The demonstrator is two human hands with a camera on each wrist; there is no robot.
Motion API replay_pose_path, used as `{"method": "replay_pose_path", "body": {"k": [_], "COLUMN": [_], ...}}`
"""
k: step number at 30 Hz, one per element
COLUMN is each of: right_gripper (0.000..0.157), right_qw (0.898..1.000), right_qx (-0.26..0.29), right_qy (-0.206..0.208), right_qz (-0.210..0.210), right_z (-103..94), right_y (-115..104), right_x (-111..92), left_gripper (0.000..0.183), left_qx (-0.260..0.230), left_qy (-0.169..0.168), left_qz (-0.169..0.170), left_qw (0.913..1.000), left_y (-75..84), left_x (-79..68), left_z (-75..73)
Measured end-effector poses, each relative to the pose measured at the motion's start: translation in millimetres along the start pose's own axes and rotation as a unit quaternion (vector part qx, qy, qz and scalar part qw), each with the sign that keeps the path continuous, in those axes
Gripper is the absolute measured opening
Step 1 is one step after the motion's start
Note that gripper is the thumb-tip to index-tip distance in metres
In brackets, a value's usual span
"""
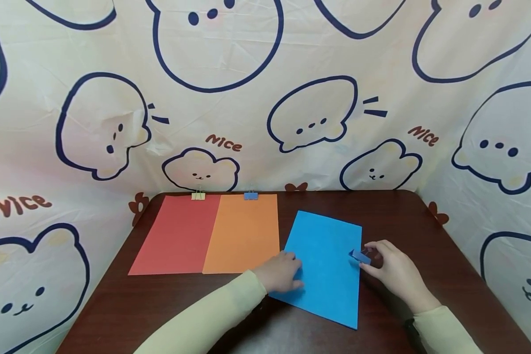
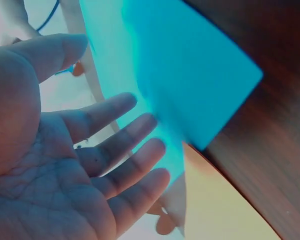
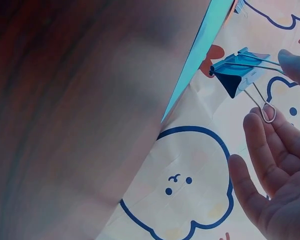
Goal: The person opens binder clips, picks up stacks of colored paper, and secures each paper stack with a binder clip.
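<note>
My right hand (image 1: 402, 273) pinches a blue binder clip (image 1: 360, 256) by its wire handles, thumb on one and fingers on the other, as the right wrist view shows. The clip (image 3: 240, 72) overlaps the right edge of a blue sheet (image 1: 323, 265) in the head view. That sheet lies slanted on the table. At its left edge is my left hand (image 1: 280, 273), holding nothing. In the left wrist view its fingers (image 2: 140, 155) are spread and loosely bent beside the blue sheet.
Left of the blue sheet lie an orange sheet (image 1: 245, 236) and a red sheet (image 1: 177, 236), side by side. A yellow binder clip (image 1: 198, 196) sits on the red one's far edge, a blue binder clip (image 1: 250, 195) on the orange one's. A printed cloth (image 1: 256, 118) hangs behind the dark wooden table (image 1: 394, 216).
</note>
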State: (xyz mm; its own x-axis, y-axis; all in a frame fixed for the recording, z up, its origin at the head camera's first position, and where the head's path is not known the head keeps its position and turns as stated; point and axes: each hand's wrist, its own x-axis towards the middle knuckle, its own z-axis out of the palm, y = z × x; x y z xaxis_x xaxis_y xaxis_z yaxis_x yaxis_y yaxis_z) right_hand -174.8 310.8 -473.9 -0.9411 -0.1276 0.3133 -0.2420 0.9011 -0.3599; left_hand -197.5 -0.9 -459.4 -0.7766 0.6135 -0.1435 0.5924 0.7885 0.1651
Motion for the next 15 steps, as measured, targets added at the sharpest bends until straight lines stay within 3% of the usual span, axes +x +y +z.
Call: {"method": "replay_pose_path", "body": {"k": [6,15], "right_gripper": [0.046,0.047], "right_qw": [1.0,1.0], "right_qx": [-0.003,-0.002], "right_qy": [0.002,0.0], "right_qz": [-0.005,-0.009], "right_z": [0.3,2.0], "right_y": [-3,-6], "right_x": [3,5], "left_gripper": [0.055,0.071], "left_qx": [-0.01,-0.02], "left_qy": [0.02,0.017], "left_qz": [-0.03,-0.052], "left_qw": [0.9993,0.9983], "left_y": [-8.5,-13.9], "left_x": [13.2,28.4], "left_z": [0.9,10.6]}}
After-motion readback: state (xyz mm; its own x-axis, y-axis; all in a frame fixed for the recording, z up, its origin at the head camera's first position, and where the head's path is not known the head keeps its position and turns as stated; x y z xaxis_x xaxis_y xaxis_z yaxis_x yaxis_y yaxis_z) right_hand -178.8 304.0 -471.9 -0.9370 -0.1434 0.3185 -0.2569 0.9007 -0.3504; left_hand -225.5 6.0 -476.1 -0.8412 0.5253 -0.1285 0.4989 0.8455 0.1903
